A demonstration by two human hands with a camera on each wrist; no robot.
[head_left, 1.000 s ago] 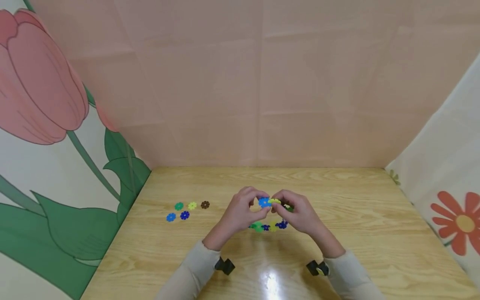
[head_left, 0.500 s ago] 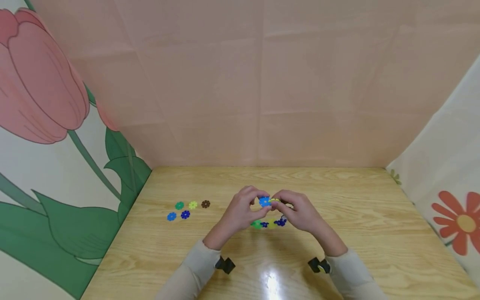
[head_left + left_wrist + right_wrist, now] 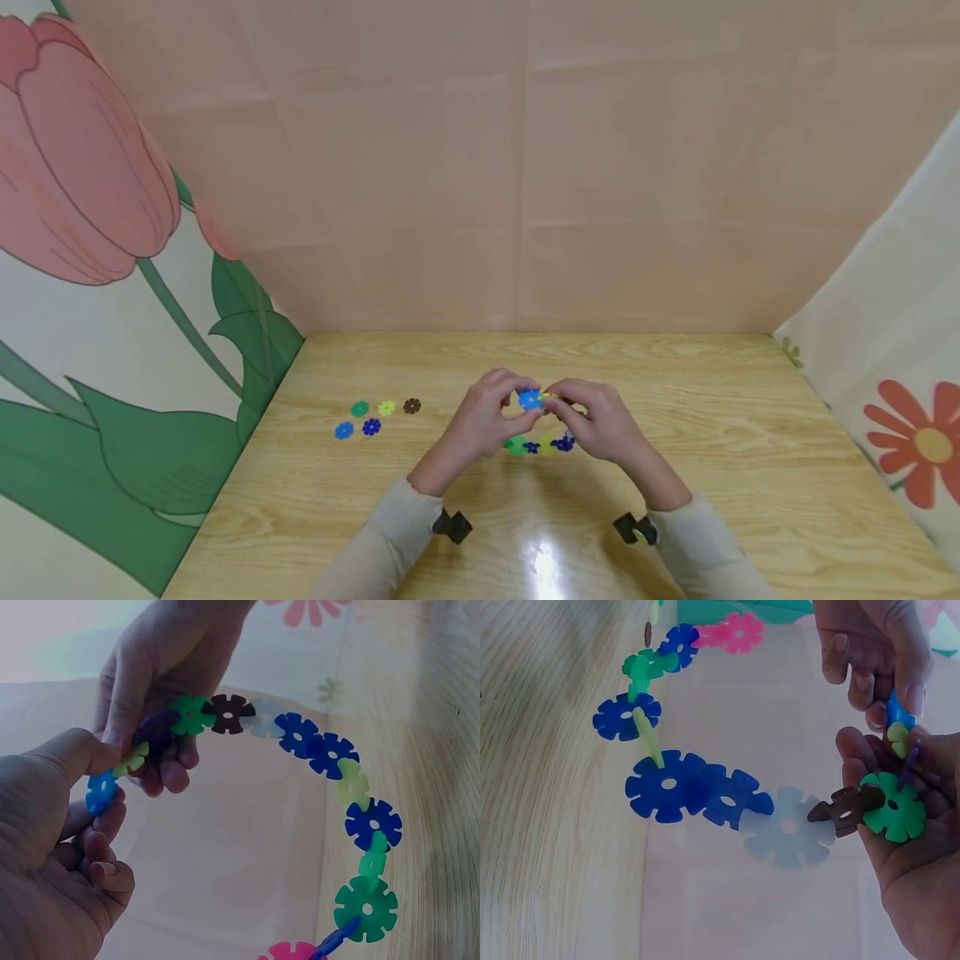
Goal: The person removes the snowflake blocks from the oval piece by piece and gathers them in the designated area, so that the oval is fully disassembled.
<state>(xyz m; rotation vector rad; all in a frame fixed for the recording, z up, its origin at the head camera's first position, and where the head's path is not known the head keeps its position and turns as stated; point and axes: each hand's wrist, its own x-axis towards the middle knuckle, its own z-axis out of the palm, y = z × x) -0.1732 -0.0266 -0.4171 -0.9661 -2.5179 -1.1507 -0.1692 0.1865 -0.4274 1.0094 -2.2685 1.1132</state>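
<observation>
My left hand (image 3: 482, 418) pinches a light blue snowflake disc (image 3: 97, 796) between thumb and fingers. The blue disc meets a yellow-green disc (image 3: 135, 758) at its edge; how deep they interlock cannot be made out. My right hand (image 3: 600, 423) grips the chain at the yellow-green disc and the purple disc (image 3: 154, 733) beside it. From there a curved chain of joined discs hangs down: green (image 3: 907, 814), brown (image 3: 836, 811), clear (image 3: 772, 844), several dark blue, green and yellow-green ones, and a pink disc (image 3: 742, 628) farther along. The right fingers partly cover the purple disc.
Loose discs lie on the wooden table (image 3: 750, 450) left of my hands: green (image 3: 360, 409), yellow (image 3: 386, 408), brown (image 3: 408, 410), light blue (image 3: 341, 433) and dark blue (image 3: 369, 431). A pink cloth backdrop (image 3: 517, 208) stands behind the table, with flower-printed cloths at both sides.
Both hands stay at nearly the same spot, gripping the same discs. The yellow-green disc shows less between the fingers than a second ago. The loose discs lie as before.
</observation>
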